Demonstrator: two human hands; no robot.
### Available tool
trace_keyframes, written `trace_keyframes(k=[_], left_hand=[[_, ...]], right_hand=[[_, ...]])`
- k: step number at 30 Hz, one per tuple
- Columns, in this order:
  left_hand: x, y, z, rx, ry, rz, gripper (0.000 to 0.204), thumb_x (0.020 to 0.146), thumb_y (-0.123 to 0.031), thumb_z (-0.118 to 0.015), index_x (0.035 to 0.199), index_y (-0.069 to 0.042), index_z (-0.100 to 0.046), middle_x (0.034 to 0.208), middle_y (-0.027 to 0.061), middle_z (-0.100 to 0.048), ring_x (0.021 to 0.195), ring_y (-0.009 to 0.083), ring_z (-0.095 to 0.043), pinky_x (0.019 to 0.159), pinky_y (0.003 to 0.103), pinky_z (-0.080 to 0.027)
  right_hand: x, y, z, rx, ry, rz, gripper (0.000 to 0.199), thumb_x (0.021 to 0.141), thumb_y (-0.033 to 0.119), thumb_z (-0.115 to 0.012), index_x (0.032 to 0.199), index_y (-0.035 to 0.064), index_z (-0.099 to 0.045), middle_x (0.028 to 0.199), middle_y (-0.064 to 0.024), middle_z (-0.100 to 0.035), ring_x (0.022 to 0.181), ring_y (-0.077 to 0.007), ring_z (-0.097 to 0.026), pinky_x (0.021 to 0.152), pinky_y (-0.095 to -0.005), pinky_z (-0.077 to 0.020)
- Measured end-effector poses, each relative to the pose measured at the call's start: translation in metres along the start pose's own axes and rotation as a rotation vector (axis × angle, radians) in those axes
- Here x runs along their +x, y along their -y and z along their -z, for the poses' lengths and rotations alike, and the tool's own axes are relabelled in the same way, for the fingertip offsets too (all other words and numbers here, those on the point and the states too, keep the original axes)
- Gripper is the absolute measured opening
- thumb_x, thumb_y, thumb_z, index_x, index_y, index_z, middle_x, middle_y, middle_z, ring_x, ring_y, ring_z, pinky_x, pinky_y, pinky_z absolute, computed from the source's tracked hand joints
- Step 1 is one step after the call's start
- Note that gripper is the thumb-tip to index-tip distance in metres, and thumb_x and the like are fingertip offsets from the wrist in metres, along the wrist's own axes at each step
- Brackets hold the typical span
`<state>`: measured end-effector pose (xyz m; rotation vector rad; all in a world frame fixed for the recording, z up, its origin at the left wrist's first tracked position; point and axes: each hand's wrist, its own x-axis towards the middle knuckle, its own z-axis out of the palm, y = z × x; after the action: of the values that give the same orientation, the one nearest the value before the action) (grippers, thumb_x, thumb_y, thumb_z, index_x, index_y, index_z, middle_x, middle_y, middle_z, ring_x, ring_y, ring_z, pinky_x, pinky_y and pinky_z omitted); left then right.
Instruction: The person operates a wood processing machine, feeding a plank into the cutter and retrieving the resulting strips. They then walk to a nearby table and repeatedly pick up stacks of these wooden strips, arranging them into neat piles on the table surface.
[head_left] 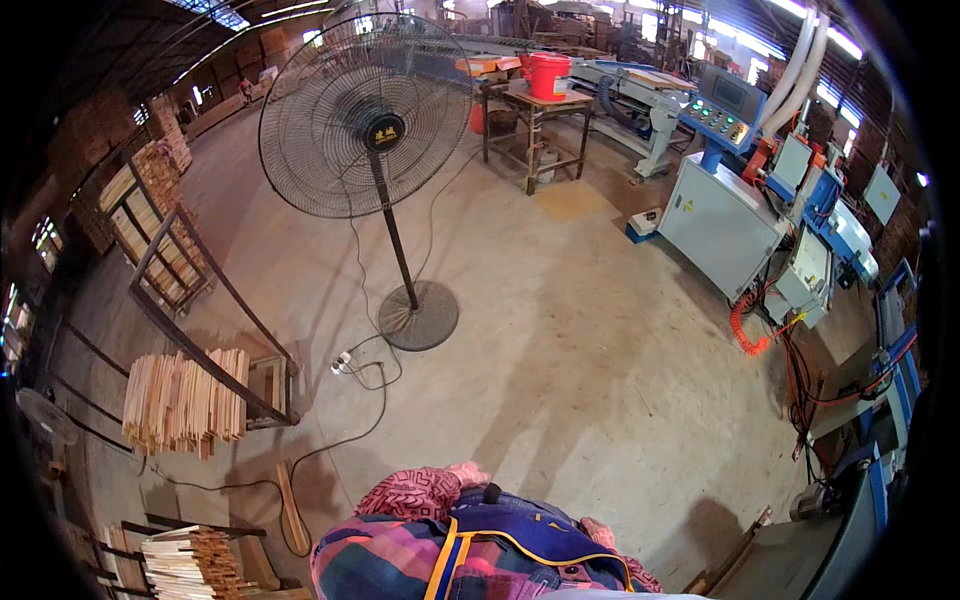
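Wooden slats (185, 400) lie bundled on a metal rack, long axes pointing toward the floor fan (365, 120), well left of both hands. Left hand (467, 473) and right hand (597, 532), gloved, sit tucked against the plaid chest; grip cannot be told.

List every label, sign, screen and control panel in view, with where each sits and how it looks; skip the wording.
Fan badge: round, black with yellow marks, at the hub of the standing fan.
Control panel: blue sloped console with small coloured buttons, atop the grey machine, upper right.
Screen: dark rectangle above that panel.
Warning sticker: small, yellow, on the grey cabinet's side.
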<state>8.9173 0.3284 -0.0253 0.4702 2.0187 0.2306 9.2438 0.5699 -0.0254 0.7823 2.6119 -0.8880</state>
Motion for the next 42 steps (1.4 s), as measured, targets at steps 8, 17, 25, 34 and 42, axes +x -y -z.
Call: trace_keyframes(k=[8,17,25,34,42], left_hand=[[-0.025,-0.004,0.018,-0.032,-0.169,0.133,0.064,0.083,-0.051,-0.054,0.135,-0.013,-0.051,0.135,0.0193,-0.054,0.122,0.0381,-0.053,0.102,0.045,-0.042],[0.003,-0.009,0.038,0.084,-0.327,0.13,0.07,0.081,-0.047,-0.06,0.139,-0.013,-0.04,0.137,0.0197,-0.05,0.123,0.0387,-0.051,0.103,0.046,-0.042],[0.042,-0.019,0.047,0.229,-0.349,-0.035,0.08,0.077,-0.047,-0.066,0.14,-0.009,-0.034,0.142,0.0193,-0.043,0.127,0.0407,-0.046,0.104,0.045,-0.041],[0.106,-0.054,0.019,0.531,-0.089,-0.345,0.056,0.072,-0.042,-0.068,0.113,-0.004,-0.061,0.112,0.0267,-0.062,0.107,0.0423,-0.06,0.092,0.048,-0.049],[0.038,-0.205,-0.136,0.914,0.341,-0.776,0.046,0.09,-0.039,-0.05,0.127,-0.012,-0.056,0.125,0.0241,-0.057,0.117,0.0376,-0.054,0.098,0.044,-0.045]], right_hand=[[0.012,0.002,-0.015,0.012,-0.074,-0.015,0.013,0.083,0.021,-0.059,0.095,0.0174,-0.06,0.096,-0.0122,-0.066,0.086,-0.0389,-0.064,0.069,-0.0483,-0.0524],[-0.007,0.021,-0.022,-0.026,-0.09,-0.16,0.022,0.08,0.014,-0.063,0.101,0.0162,-0.058,0.104,-0.0118,-0.064,0.094,-0.0387,-0.063,0.073,-0.0484,-0.0535],[-0.042,0.065,-0.043,0.331,-0.207,-0.587,0.03,0.087,0.032,-0.054,0.112,0.0184,-0.064,0.109,-0.0141,-0.066,0.098,-0.036,-0.064,0.081,-0.043,-0.0524],[-0.126,0.143,-0.112,0.833,-0.508,-1.021,0.032,0.088,0.034,-0.053,0.11,0.0141,-0.066,0.104,-0.0175,-0.068,0.103,-0.0346,-0.063,0.084,-0.0423,-0.0513],[-0.198,0.107,-0.168,0.678,-0.616,-0.979,0.022,0.08,0.026,-0.064,0.081,0.0079,-0.052,0.075,-0.0219,-0.06,0.071,-0.0442,-0.058,0.059,-0.0511,-0.0446]])
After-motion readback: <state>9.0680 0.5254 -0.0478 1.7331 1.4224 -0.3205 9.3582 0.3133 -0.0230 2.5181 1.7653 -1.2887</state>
